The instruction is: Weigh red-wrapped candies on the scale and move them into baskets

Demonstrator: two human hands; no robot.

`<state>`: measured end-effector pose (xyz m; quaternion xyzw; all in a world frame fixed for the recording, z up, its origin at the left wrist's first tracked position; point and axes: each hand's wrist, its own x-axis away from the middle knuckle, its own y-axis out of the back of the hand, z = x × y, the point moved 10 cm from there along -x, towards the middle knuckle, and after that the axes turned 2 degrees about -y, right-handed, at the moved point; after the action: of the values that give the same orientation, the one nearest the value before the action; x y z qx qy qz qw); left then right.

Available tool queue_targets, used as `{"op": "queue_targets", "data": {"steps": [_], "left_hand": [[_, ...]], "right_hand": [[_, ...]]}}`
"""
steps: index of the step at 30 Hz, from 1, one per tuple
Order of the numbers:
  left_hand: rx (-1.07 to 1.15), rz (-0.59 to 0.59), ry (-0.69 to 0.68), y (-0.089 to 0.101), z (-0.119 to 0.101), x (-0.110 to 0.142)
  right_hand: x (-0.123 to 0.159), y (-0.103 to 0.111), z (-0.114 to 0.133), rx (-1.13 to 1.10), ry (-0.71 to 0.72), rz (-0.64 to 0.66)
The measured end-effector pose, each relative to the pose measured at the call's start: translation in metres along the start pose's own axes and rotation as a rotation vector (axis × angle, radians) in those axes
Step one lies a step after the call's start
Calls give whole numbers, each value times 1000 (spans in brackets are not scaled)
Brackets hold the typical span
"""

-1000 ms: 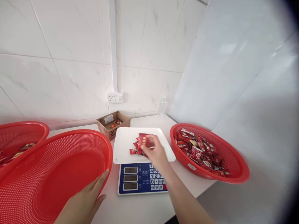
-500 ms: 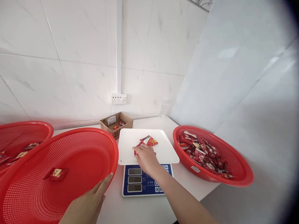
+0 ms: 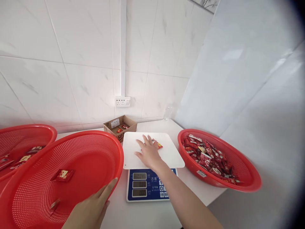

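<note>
My right hand (image 3: pixel 148 152) lies flat with fingers spread on the white tray (image 3: pixel 171 156) of a blue digital scale (image 3: pixel 147 188). A red snack packet (image 3: pixel 157 144) shows just past its fingers. My left hand (image 3: pixel 91 208) rests, fingers extended, against the near rim of a large red mesh basket (image 3: pixel 95 152). Inside that basket lie a red packet (image 3: pixel 63 174) and a second one near the front (image 3: pixel 54 205).
At the right stands a red basket (image 3: pixel 238 181) full of red packets. Another red basket (image 3: pixel 28 133) with a few packets sits at far left. A small cardboard box (image 3: pixel 120 126) stands against the tiled wall under a socket (image 3: pixel 122 101). A clear glass (image 3: pixel 168 113) is in the corner.
My right hand has swept packets off the scale tray into the near red basket, then returned flat onto the tray. Only one packet remains visible on the tray. The left hand stayed on the rim.
</note>
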<state>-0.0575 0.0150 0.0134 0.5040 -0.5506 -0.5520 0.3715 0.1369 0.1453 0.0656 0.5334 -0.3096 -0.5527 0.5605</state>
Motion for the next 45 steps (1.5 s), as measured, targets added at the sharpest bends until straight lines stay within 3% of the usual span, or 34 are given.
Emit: {"op": "queue_targets", "data": {"steps": [2,4,11,15,18,22,27,30,33,35,37,42,45], "left_hand": [[-6,-24,-9,-5,-1,-2],[-18,-51,-20,-9,-3,-5],[-55,-98,-76,-7,-7,-8],[-53,-64,-145,-1,-18,-8],[-28,-11,-141,-1,-22,-10],[15,77,-88,-5,-21,-14],[4,95,-65,-9,-22,-19],[-4,104,-47,-13,-21,-22],[-7,115,-38,-16,-19,-23],[5,119,-52,-17,-18,-21],[32,114,-84,-17,-19,-18],[72,145,-119,-24,-19,-13],[59,115,-119,-20,-21,-12]], "right_hand": [[-1,-9,-34,33,-112,62],[-2,-12,-51,14,-142,94],[-14,3,-60,-43,-144,25],[-20,12,-71,-87,-210,-53],[-24,24,-65,-134,-223,-136],[-33,31,-16,-205,-114,-190],[-33,24,92,-295,194,-159],[-22,14,145,-380,365,-72],[-8,5,168,-443,486,63],[-3,4,157,-423,493,90],[-1,7,124,-356,402,64],[23,15,-14,-84,-56,15],[48,12,-74,-1,-227,60]]}}
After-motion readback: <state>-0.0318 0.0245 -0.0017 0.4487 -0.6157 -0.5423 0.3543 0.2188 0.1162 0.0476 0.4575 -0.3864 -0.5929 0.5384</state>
